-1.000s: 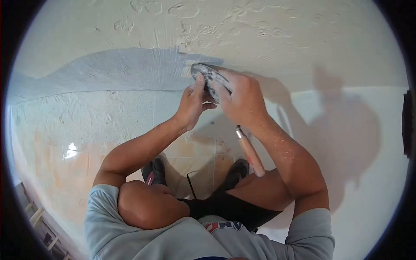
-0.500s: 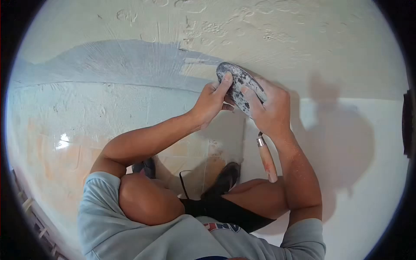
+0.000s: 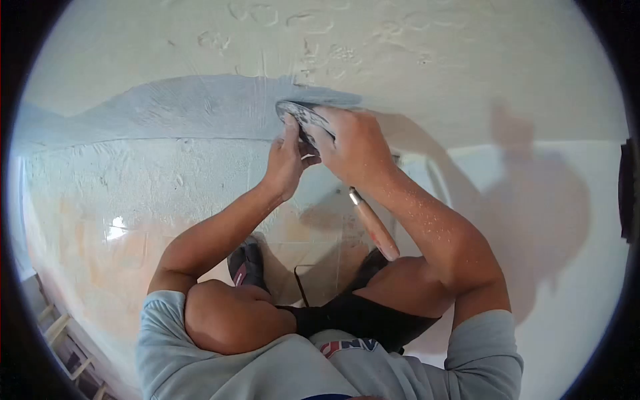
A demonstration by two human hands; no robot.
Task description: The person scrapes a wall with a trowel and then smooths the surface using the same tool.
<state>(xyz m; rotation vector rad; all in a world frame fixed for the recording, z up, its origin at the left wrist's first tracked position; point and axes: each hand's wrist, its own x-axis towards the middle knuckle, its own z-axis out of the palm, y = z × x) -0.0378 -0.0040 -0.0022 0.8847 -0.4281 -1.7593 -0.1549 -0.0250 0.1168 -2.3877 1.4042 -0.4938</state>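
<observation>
Both my hands are closed on a round-ended trowel [image 3: 298,115], its metal blade dark and spotted with pale plaster. My left hand [image 3: 285,163] pinches the blade near its rounded end, thumb on the upper face. My right hand [image 3: 357,143] grips the blade farther back and covers much of it. Below the right hand the wooden handle [image 3: 375,225] hangs free. The blade's far edge is at the wall, over a smooth grey patch [image 3: 193,103]; whether it touches cannot be made out.
Pale wall [image 3: 407,87] with raised ring-shaped marks rises ahead. Beneath it is a shiny, blotched tiled surface [image 3: 160,207]. A white surface [image 3: 467,193] bearing my shadow stands at right. A slatted object [image 3: 60,327] is at lower left. My knees and dark shoes [image 3: 248,263] are below.
Both hands and the trowel have moved left along the wall, and the blade has turned more edge-on to me. The view has shifted slightly.
</observation>
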